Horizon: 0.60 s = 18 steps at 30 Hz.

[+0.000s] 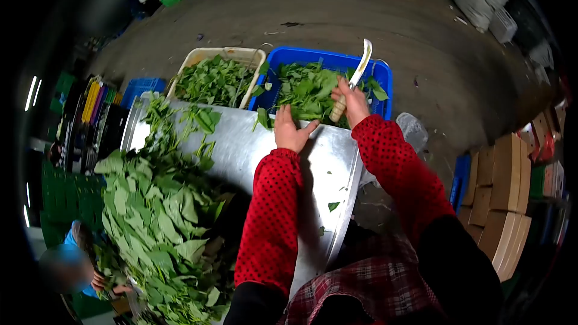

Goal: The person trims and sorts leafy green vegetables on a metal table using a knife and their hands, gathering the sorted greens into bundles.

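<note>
My right hand (352, 101) is wrapped round the light handle of a curved knife (361, 63), whose blade points up and away over the blue crate (330, 56). Green leafy stems (307, 87) lie in that crate, under and beside both hands. At the far edge of the metal table (241, 135), my left hand (292, 129) rests with fingers apart, nothing held in it, close to the crate's near side. A large heap of leafy greens (162, 222) covers the table's left part, with loose stems trailing toward the far edge.
A cream crate (256, 59) of leaves stands left of the blue one. Cardboard boxes (503, 174) are stacked at the right. A co-worker in blue (78, 238) handles greens at the lower left. Stacked green crates (72, 198) stand at the left.
</note>
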### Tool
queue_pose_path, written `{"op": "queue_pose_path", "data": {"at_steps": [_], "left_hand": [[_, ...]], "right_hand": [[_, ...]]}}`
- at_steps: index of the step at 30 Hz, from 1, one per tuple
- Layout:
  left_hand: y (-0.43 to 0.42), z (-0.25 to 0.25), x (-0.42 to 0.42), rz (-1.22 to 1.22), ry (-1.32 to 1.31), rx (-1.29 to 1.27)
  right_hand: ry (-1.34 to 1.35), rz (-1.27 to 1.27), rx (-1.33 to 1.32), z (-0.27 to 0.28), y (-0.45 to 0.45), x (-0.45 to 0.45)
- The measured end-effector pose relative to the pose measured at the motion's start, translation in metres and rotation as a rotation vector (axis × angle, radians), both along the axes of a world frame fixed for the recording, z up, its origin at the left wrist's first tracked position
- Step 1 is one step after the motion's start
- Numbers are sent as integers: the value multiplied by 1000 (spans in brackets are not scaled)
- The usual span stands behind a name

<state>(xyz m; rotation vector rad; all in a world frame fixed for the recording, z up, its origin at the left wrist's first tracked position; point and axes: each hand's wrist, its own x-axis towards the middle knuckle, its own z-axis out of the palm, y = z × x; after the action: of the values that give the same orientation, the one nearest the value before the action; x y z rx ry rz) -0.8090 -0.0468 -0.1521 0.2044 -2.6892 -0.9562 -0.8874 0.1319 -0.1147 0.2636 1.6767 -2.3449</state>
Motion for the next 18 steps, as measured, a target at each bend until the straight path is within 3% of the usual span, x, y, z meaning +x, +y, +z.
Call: {"op": "queue_pose_path", "data": {"at_steps": [3,5,8,11,12,14,15,18], "left_hand": [[27,26,57,-77,195,-62],[37,20,129,-38,149,-50],[67,-5,222,85,3,67],[94,-3,254,110,-66,-27],[97,-5,254,101,-76,-76],[97,-9,251,144,-72,-52],[93,-3,250,123,-110,-44],[92,-7,251,144,-127,-10]], "right_hand": [[127,19,-10,31,32,22],[120,-49,76,20,62,29],[-98,-130,345,-60,119,18],[-317,69,625,-193,156,3],[-315,120,700,-221,156,-3],[74,31,978,-288,159,-20],[78,136,1122,-323,165,-44],[86,238,1228,-317,152,-63]]}}
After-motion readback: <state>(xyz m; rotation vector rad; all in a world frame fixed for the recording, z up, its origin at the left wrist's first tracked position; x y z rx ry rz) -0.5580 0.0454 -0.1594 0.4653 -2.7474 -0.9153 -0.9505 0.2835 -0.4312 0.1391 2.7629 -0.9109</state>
